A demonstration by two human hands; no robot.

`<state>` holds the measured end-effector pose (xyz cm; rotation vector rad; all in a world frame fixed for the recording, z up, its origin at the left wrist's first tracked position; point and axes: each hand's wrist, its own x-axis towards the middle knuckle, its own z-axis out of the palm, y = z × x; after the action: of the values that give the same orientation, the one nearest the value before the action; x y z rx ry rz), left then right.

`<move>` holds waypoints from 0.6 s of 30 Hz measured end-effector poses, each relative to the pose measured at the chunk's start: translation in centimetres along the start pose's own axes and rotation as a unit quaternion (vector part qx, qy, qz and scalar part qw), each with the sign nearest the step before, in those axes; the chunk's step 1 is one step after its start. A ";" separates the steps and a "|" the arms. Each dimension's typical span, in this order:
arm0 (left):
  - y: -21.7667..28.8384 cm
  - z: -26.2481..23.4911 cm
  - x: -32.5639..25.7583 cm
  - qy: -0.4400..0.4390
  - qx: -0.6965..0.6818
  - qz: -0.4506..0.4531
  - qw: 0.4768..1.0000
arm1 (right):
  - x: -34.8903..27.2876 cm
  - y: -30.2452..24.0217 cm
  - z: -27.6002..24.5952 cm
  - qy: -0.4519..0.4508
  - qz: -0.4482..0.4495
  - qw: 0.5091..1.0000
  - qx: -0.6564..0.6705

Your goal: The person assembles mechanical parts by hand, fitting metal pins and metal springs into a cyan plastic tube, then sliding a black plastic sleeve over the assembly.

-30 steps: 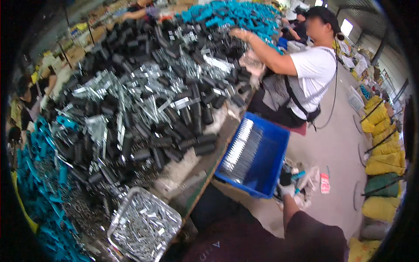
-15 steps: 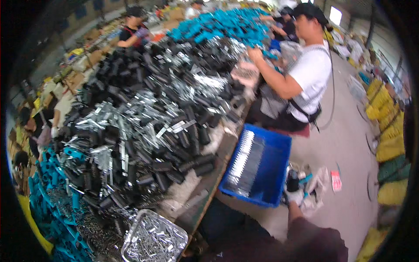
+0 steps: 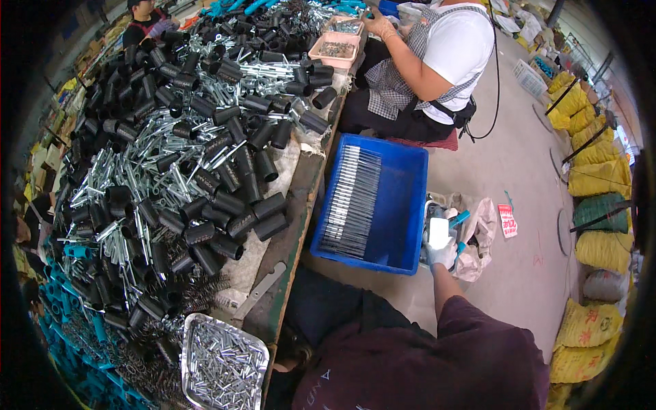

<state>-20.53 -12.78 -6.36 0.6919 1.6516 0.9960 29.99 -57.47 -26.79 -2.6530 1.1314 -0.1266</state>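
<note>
My right hand [image 3: 443, 254], in a pale glove, reaches down just right of the blue bin [image 3: 400, 225]. Its fingers close around a white, block-like thing [image 3: 439, 231] whose kind I cannot make out. Beside and under the hand lies a crumpled pale bag [image 3: 484, 236] with teal parts [image 3: 460, 219] on and around it. Along the left side of the bin, thin metal rods [image 3: 350, 198] lie in a neat row. My left hand does not show.
A worktable [image 3: 295, 205] at the left bears a heap of black tubes [image 3: 205, 232] and metal parts. A metal tray [image 3: 225, 362] of small pins stands at its near edge. A co-worker [image 3: 444, 61] sits beyond the bin. Yellow sacks [image 3: 601, 178] line the right.
The view has tilted downward, so the bin and table sit higher in the picture. A white thing now shows in my right hand, which stays beside the bin.
</note>
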 end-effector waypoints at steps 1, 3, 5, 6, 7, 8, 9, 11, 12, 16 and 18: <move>0.2 0.2 -0.5 0.002 0.002 0.000 1.000 | -0.2 -0.3 -0.3 0.000 0.003 1.000 -0.004; 0.5 0.7 -1.3 0.001 0.003 -0.003 1.000 | -0.2 -0.1 -0.1 -0.002 0.008 1.000 -0.011; -0.2 -0.3 0.5 0.003 0.003 0.001 1.000 | 0.2 0.4 0.4 0.018 -0.014 1.000 -0.009; -0.6 -0.9 1.4 0.005 0.001 0.005 1.000 | 0.1 0.4 0.3 0.017 -0.013 1.000 -0.011; -0.4 -0.4 1.0 0.006 0.002 0.004 1.000 | -0.2 -0.2 -0.2 0.014 -0.010 1.000 -0.013; -0.3 0.3 0.4 0.008 -0.001 0.028 1.000 | -0.4 -0.6 -0.4 0.011 -0.006 1.000 -0.016; -0.2 0.9 0.0 0.009 -0.003 0.051 0.999 | -0.5 -0.7 -0.3 0.011 -0.006 1.000 -0.018; 0.1 1.2 -0.5 0.009 -0.006 0.052 0.999 | -0.5 -1.0 -0.3 0.001 0.000 1.000 -0.013; 0.3 1.3 -0.8 0.008 -0.007 0.052 0.999 | -0.5 -1.0 -0.3 0.000 0.000 1.000 -0.010; 0.4 1.5 -0.6 0.007 -0.001 0.041 0.999 | 0.2 0.0 0.9 0.016 -0.017 0.999 -0.029; 0.4 1.2 0.0 0.016 -0.006 -0.005 1.000 | 0.5 0.3 1.2 0.019 -0.017 0.999 -0.030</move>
<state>-19.39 -12.29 -6.15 0.6624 1.6742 1.0121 30.37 -57.79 -28.06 -2.7356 1.1183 -0.1531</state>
